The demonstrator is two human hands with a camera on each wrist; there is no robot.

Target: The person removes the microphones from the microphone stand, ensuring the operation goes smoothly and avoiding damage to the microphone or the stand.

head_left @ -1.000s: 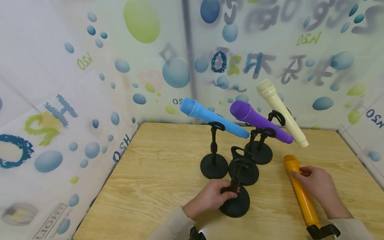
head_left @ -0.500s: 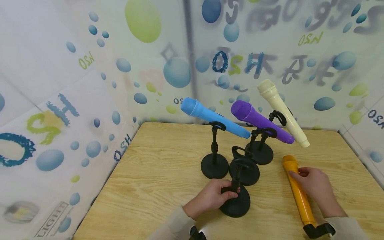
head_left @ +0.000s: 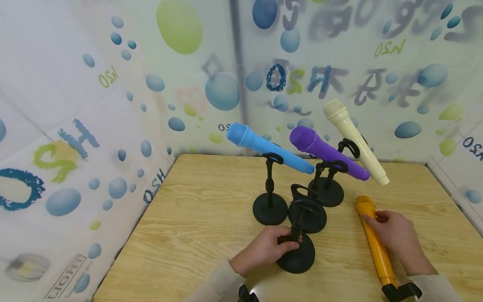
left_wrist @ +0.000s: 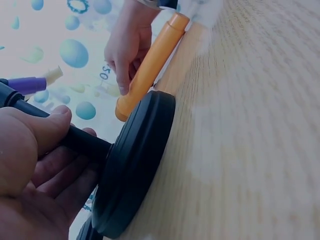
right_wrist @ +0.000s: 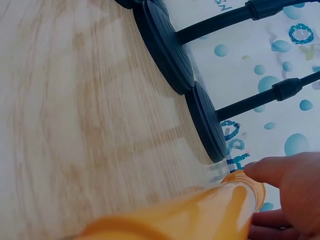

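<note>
Orange microphone [head_left: 375, 243]: to the right of the front stand [head_left: 305, 252] and apart from it, stretched out on the table [head_left: 188, 218] or barely off it; whether its whole length touches the wood cannot be told.
Right hand [head_left: 401, 235]: its grip is closed on the microphone just below the head [head_left: 365, 204], thumb on top, fingers along the right side.
Barrel [right_wrist: 180, 215]: smooth and glossy; probably hard plastic, stiff, light, a little slippery, and round enough to roll if let go.
Best hold on the microphone: likely around the barrel near the head, where the wider end should check a slip; a firm pinch looks enough, without hard squeezing.
Left hand [head_left: 264, 251]: its grip is around the front stand's post [left_wrist: 90, 144], low down, just above the base [left_wrist: 137, 165].
Front stand: rigid, slim above, with a broad disc that probably carries most of the weight; low on the post seems the steadiest hold.
Neighbouring stand [head_left: 318, 220]: close behind; a sideways knock could jostle it.
</note>
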